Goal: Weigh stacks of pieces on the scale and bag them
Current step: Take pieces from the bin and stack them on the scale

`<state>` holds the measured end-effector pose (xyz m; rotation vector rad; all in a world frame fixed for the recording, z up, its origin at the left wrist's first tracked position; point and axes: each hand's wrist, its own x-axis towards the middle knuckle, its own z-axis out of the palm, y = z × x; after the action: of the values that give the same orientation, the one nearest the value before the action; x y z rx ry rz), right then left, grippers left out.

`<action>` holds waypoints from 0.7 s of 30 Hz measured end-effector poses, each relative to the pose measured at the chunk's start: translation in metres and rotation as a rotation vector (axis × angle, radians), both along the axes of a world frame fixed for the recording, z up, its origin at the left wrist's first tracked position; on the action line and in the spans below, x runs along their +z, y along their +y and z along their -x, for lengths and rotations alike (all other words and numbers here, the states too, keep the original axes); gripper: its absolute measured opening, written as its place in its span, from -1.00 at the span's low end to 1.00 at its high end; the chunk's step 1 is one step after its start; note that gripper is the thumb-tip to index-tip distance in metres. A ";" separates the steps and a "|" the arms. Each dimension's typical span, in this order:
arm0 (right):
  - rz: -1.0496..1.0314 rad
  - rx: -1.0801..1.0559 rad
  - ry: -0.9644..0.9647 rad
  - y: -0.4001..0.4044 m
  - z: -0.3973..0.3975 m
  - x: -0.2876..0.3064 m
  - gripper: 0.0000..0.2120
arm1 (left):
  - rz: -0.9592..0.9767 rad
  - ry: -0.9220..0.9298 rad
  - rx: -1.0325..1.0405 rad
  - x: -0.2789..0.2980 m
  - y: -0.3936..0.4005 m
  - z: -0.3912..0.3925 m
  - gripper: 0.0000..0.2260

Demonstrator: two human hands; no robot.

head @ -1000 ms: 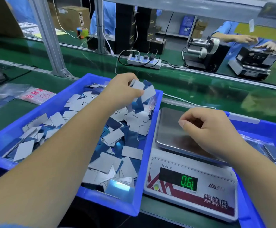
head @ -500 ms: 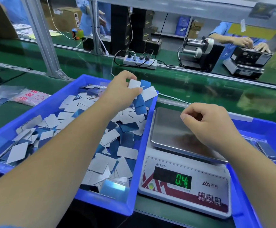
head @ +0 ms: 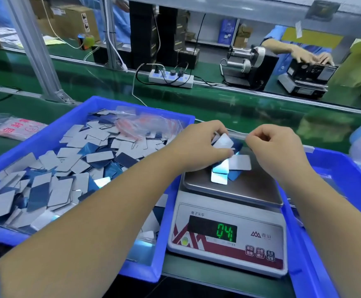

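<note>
Pieces [head: 222, 145] fanned in left hand [head: 199, 147], gripped between thumb and curled fingers, held directly above far part of scale [head: 229, 211] pan. Few pieces already lying flat on pan, just under and toward near side of fingers, long axes crossing. Right hand [head: 276, 151] close beside on right, fingers curled, holding nothing visible. Left hand nearer to bundle; likely release straight down. Display showing 04.
</note>
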<state>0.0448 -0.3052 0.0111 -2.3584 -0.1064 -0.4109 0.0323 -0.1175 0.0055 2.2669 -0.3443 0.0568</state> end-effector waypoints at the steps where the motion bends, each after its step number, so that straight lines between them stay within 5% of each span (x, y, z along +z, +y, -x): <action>1: -0.007 0.004 0.010 -0.001 0.000 0.000 -0.82 | -0.048 -0.033 0.007 -0.002 0.001 0.001 -0.79; 9: -0.002 0.041 0.025 0.002 0.003 0.001 -0.82 | -0.285 -0.098 -0.020 -0.018 0.007 -0.001 -0.84; 17: 0.077 0.122 0.071 0.007 0.010 0.002 -0.79 | 0.239 -0.236 0.169 -0.011 0.020 0.001 -0.83; 21: 0.104 0.135 0.078 0.010 0.011 0.002 -0.80 | 0.317 -0.203 0.252 -0.010 0.023 0.001 -0.84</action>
<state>0.0334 -0.2952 0.0126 -2.4489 -0.2545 -0.2533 0.0316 -0.0943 -0.0044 1.9802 -0.1398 0.4438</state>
